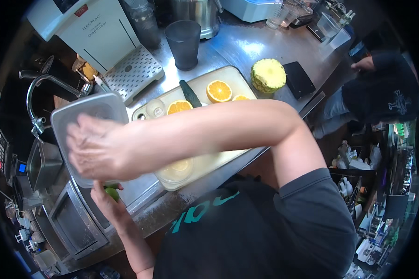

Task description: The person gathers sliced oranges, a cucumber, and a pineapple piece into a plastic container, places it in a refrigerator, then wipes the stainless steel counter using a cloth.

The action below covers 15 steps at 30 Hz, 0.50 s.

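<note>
My left hand (108, 205) is closed around green fruit (112, 194), which looks like limes, beside the near edge of a clear plastic container (113, 103). My right arm stretches across the cutting board, and my right hand (101, 148), blurred, is over the container with its back toward me. Its palm and fingertips are hidden. On the cream cutting board (235, 75) lie an orange half (219, 91), a second orange half (179, 106) and a knife with a dark handle (190, 93). Another orange piece (240, 98) is partly covered by my forearm.
A cut pineapple (268, 75) stands behind the board near a black flat device (299, 80). A dark cup (184, 43) and a hot water dispenser (97, 31) are at the back. The tap (29, 94) arches at left. Another person (377, 87) stands at right.
</note>
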### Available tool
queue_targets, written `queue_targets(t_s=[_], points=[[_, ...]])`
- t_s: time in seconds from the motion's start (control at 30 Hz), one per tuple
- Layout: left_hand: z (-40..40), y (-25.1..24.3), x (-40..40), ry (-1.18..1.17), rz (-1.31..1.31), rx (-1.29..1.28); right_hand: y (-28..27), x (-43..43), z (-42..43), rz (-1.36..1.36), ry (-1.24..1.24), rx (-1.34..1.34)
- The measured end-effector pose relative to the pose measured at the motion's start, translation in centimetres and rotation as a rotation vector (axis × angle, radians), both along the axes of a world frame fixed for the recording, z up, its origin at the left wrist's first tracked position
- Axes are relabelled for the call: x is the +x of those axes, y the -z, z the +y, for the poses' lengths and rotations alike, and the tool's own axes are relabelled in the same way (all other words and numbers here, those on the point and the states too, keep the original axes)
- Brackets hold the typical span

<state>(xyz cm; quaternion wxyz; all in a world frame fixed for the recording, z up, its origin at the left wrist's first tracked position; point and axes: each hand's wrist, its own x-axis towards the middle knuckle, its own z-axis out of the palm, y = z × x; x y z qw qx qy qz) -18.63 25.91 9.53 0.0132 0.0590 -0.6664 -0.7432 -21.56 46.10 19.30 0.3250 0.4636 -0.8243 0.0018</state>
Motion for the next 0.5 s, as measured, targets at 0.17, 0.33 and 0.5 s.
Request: queue_targets(t_s=[0.17, 0.33, 0.5], points=[[-0.7, 0.5, -0.6, -0.044, -0.132, -0.044, -0.3, 7.2, 10.4, -0.178, 0.382, -0.168], [1.2, 0.0, -1.5, -0.024, -0.102, -0.051, 10.5, 12.2, 17.3, -0.886, 0.737, -0.005], [1.7, 0.0, -1.9, -0.038, -0.103, -0.037, 14.3, 11.8, 17.0, -0.735, 0.783, -0.089]])
